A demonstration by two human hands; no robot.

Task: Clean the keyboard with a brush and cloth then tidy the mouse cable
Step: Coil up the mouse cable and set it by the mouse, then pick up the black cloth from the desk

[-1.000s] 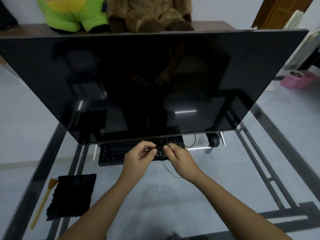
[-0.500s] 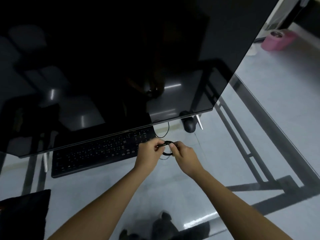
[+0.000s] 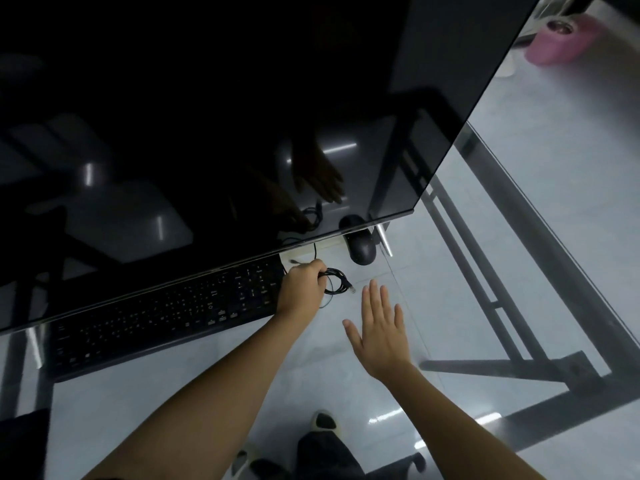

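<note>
A black keyboard (image 3: pixel 166 317) lies on the glass desk, partly under the monitor's lower edge. Just right of it, my left hand (image 3: pixel 300 288) is closed on a coiled black mouse cable (image 3: pixel 335 280), whose loops stick out to the right of my fist. The black mouse (image 3: pixel 362 250) sits a little further back, half under the monitor's corner. My right hand (image 3: pixel 380 331) hovers flat and open just right of the coil, fingers spread, touching nothing. A black cloth (image 3: pixel 20 441) shows at the bottom left edge. The brush is out of view.
A large dark monitor (image 3: pixel 207 116) fills the upper left and overhangs the keyboard. The glass desk top (image 3: pixel 519 271) shows its metal frame and the tiled floor below. A pink object (image 3: pixel 557 39) stands on the floor at top right. My feet show beneath the glass.
My right hand has let go of the cable coil and pulled back, opening flat. My left hand keeps the coil and has moved it slightly back. The camera has tilted further down.
</note>
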